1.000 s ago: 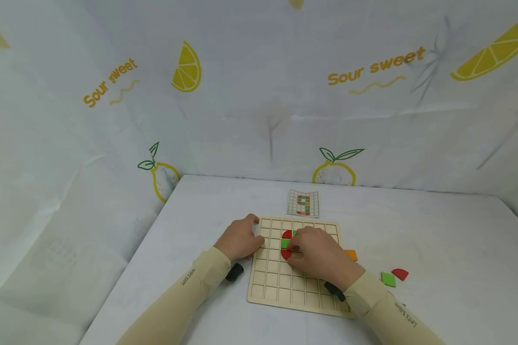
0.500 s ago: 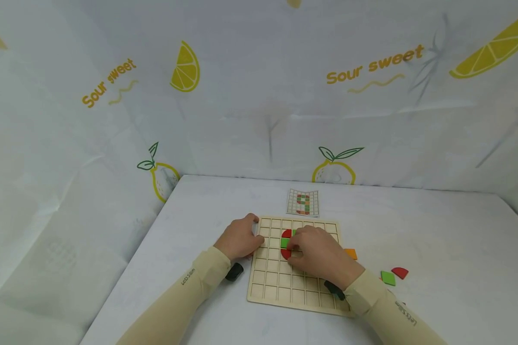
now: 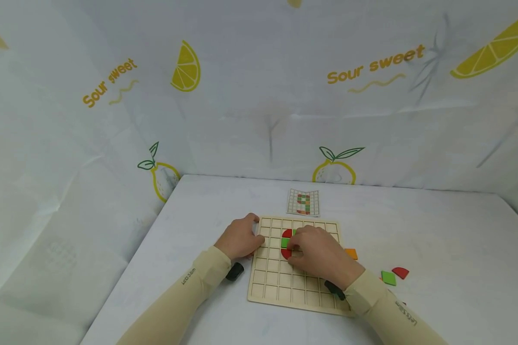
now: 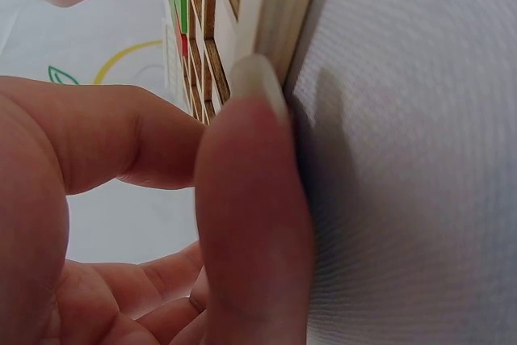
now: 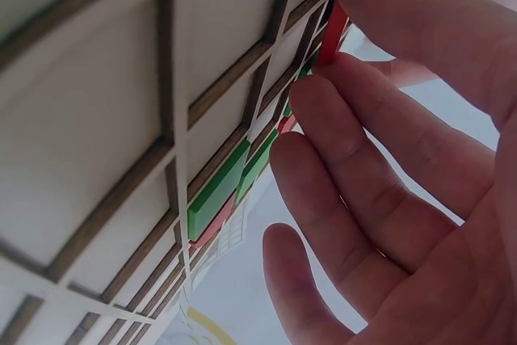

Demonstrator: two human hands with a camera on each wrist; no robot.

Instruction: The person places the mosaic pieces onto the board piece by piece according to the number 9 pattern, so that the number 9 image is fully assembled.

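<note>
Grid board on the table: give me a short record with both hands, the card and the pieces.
Board: wooden, gridded, lying on the white table
Left grip: holds the board's left edge
Right grip: pinches a red piece at the board
On board: red wedge, green square, others partly hidden
Card: beyond the board, printed with a coloured pattern
Loose, right side: orange piece, green tile, red quarter-circle

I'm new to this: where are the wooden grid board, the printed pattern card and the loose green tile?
Wooden grid board (image 3: 272,278): head view, bare lower-left squares.
Printed pattern card (image 3: 303,202): head view, middle of its face.
Loose green tile (image 3: 388,278): head view, top face.
</note>
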